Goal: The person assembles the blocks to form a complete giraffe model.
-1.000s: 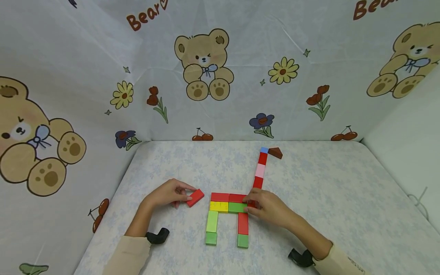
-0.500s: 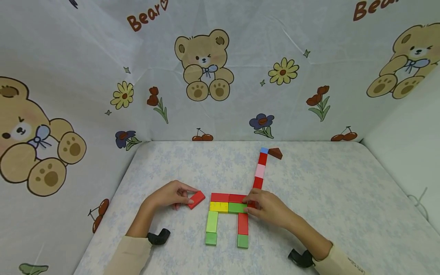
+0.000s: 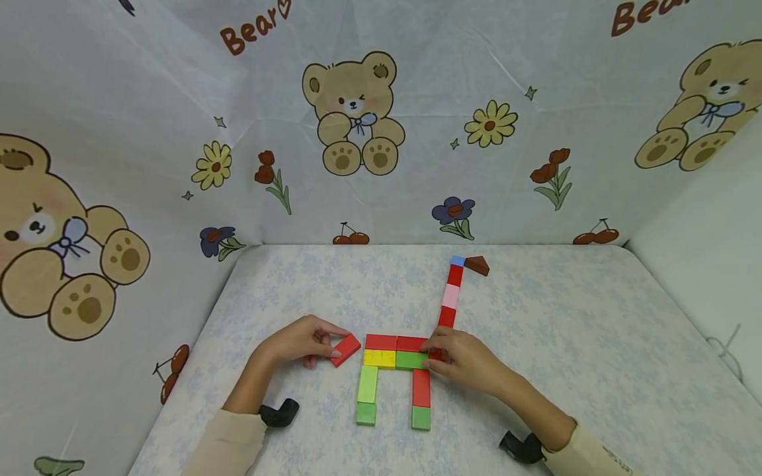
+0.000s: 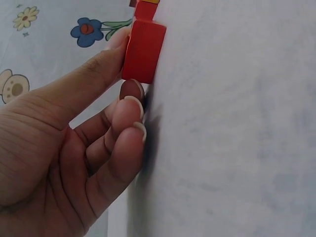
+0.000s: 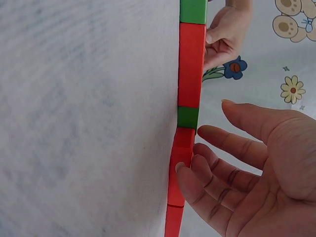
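My left hand point(image 3: 297, 340) pinches a red rectangular block point(image 3: 347, 350) between thumb and fingers, low over the table. The held block point(image 4: 144, 52) slants just left of a flat figure of coloured blocks. In that figure, two red blocks lie above a yellow block point(image 3: 379, 358) and a green block point(image 3: 409, 359), with two legs below. My right hand point(image 3: 470, 357) is at the figure's right end, its fingertips against a red block point(image 3: 436, 354) it partly covers. In the right wrist view the fingers point(image 5: 190, 182) are loosely bent, the thumb apart from the blocks.
A column of red, pink point(image 3: 450, 296) and blue blocks rises toward the back, a brown wedge-like block point(image 3: 477, 265) at its top right. Black wrist mounts point(image 3: 280, 413) hang at both wrists. A bear-print cloth point(image 3: 357, 112) walls the pale patterned table point(image 3: 565, 317).
My left hand has slid slightly right and toward me with the red block, bringing it closer to the figure. The right hand stays in place.
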`<state>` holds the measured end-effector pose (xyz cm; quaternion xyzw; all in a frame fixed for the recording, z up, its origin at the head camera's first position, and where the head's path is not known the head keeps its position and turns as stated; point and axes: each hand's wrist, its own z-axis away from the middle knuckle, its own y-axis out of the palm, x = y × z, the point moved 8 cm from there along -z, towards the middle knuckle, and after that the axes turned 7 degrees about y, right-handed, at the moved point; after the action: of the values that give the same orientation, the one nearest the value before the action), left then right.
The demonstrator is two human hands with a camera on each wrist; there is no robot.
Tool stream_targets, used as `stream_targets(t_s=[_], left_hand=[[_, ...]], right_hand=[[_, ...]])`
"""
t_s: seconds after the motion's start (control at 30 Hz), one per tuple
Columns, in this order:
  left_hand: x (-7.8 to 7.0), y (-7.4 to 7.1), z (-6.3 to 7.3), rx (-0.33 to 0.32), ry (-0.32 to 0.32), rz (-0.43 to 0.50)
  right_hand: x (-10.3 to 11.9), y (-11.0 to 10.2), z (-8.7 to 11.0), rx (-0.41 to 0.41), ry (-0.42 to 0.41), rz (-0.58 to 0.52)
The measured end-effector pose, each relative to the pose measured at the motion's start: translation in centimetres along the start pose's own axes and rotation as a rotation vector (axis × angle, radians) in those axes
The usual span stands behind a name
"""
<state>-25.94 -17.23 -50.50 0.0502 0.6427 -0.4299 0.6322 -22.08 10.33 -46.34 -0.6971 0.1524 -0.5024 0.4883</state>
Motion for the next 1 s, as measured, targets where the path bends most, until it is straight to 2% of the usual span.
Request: stream_targets(t_s=[0.43,0.7,0.93,1.0], left_hand=[[0.02,0.24,-0.36,0.004,0.004,-0.019],[-0.03,0.04,-0.64,-0.042,0.048,-0.05],[-0.01,-0.21,-0.68,-0.072,0.049,-0.049],[-0.24,-0.19,-0.68,-0.069,0.057,-0.087]], right_hand=[[0.17,-0.15,0.14,-0.006,-0.021,-0.01],[0.12,-0.05,0.1,-0.004,-0.024,-0.006],[0.02,-0.02,0.02,-0.003,-0.02,-0.003],[0.0,0.01,0.01,-0.002,-0.021,-0.002]])
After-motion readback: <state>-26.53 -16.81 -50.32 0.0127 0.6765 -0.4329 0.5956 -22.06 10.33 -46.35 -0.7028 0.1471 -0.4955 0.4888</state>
